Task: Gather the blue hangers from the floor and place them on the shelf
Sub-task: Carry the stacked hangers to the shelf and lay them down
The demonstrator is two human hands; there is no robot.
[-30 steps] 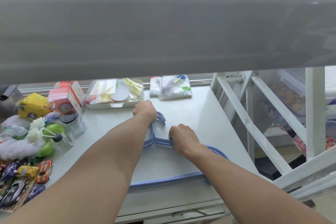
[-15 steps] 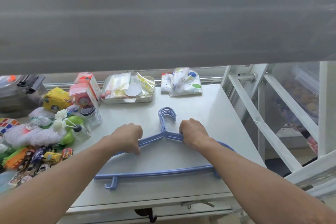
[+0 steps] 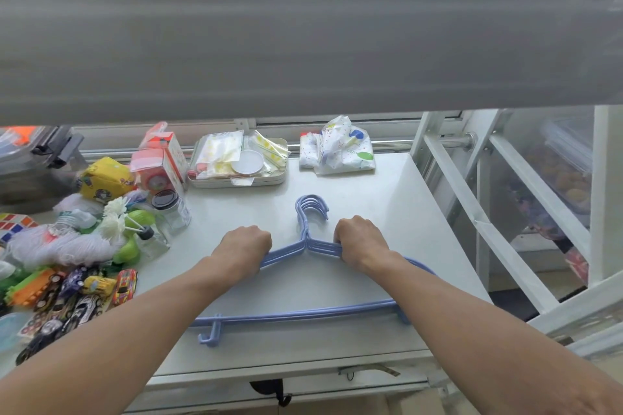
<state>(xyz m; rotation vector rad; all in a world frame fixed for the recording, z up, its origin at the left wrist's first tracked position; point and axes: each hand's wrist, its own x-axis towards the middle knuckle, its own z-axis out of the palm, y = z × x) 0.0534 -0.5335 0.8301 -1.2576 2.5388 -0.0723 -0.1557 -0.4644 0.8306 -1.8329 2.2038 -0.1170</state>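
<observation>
The blue hangers (image 3: 305,247) lie as one stack flat on the white shelf (image 3: 387,199), with the hooks pointing to the far side and the long bottom bars near the front edge. The left hand (image 3: 244,251) is closed over the left shoulder of the stack, and the right hand (image 3: 362,244) is closed over the right shoulder, so both hands clamp the hangers, one on each side of the hooks. The stack seems to rest fully on the shelf surface. To the left there is a crowd of small things, among them toy cars (image 3: 81,293) and a glass jar (image 3: 170,210), and on the far side stands a tray (image 3: 237,180) with packets. I judge that the task is almost finished: the hangers are on the shelf, and what remains is only to let go. The floor is mostly hidden, so I cannot tell if more hangers wait there.
</observation>
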